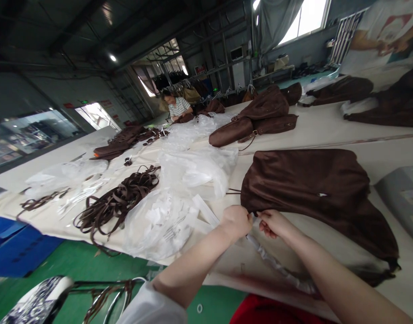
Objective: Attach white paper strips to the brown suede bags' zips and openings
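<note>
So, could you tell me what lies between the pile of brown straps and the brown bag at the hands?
Clear plastic bags, seen in the head view.

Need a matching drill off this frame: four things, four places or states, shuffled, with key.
Things:
1. brown garment
2. pile of brown straps
3. clear plastic bags
4. blue bin

Places or states:
A. heaped in the middle of the table, behind the left hand
B. on the green floor at the far left, beside the table
C. spread flat on the table, its near edge at both hands
D. tangled loops near the table's left edge

Pairs: 1-C, 2-D, 3-A, 4-B. The right hand pinches at the garment's edge too.
</note>
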Demonstrator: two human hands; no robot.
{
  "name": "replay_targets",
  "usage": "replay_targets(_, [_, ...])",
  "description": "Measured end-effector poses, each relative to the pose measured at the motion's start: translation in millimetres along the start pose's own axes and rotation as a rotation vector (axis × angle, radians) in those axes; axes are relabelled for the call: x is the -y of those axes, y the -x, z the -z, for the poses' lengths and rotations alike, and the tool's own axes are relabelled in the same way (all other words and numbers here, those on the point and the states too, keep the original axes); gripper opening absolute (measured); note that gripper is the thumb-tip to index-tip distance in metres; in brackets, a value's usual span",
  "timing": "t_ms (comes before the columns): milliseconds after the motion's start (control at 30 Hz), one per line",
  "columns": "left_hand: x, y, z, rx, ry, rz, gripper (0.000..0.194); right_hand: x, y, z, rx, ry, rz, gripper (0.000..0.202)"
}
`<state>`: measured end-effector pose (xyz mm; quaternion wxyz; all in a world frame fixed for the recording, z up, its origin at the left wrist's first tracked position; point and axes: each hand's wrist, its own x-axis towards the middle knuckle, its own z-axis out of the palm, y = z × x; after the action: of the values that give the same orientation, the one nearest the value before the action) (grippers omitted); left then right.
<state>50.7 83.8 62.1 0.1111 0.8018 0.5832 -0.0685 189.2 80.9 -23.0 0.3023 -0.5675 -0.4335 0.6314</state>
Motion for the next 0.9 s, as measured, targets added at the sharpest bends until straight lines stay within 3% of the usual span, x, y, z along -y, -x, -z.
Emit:
replay_targets(200, [-1.3, -11.0, 8.0, 0.119, 0.019, -0.034, 0.035, 0.0, -1.8, 1.0, 0.028, -0.006, 0.057, 0.021])
replay_targets(467, [9.3, -10.2, -2.7, -0.031, -0.019, 0.007, 0.042, 3.0, 6.4, 2.3, 0.016, -0.024, 0.077, 0.012])
replay_targets(733, [-8.7, -19.2, -13.3, -0.047, -0.021, 0.085, 0.038, -0.9, 3.0, 0.4, 0.005, -0.026, 0.041, 0.022])
replay_targets(900, [-6.4, -23.3, -17.0, -0.052, 0.029, 0.086, 0.037, -3.6, 1.0, 0.3, -0.012, -0.046, 0.06, 0.018])
